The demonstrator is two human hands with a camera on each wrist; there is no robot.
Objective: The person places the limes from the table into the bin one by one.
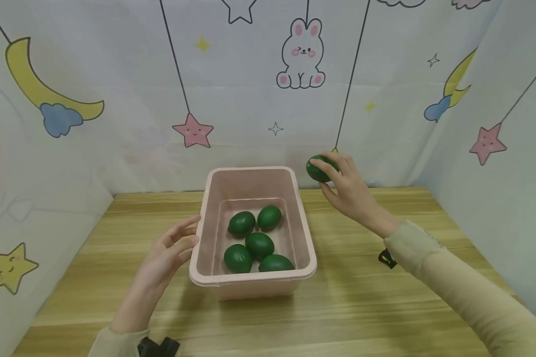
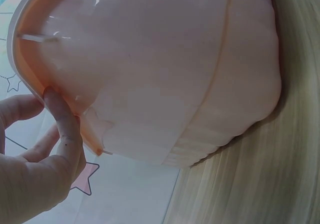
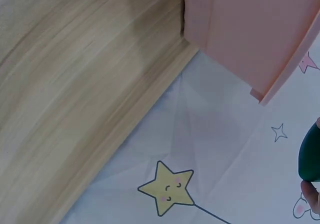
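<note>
A pink plastic bin stands on the wooden table and holds several dark green egg-shaped balls. My left hand rests with straight fingers against the bin's left rim; in the left wrist view a fingertip touches the bin's rim. My right hand is raised to the right of the bin's far corner and grips another green ball. The right wrist view shows only an edge of that green ball beside the bin's outer wall.
White cloth walls printed with stars, moons and a rabbit close in the table on the back, left and right. Bare wood lies in front of the bin and to both sides. A small black object sits under my right forearm.
</note>
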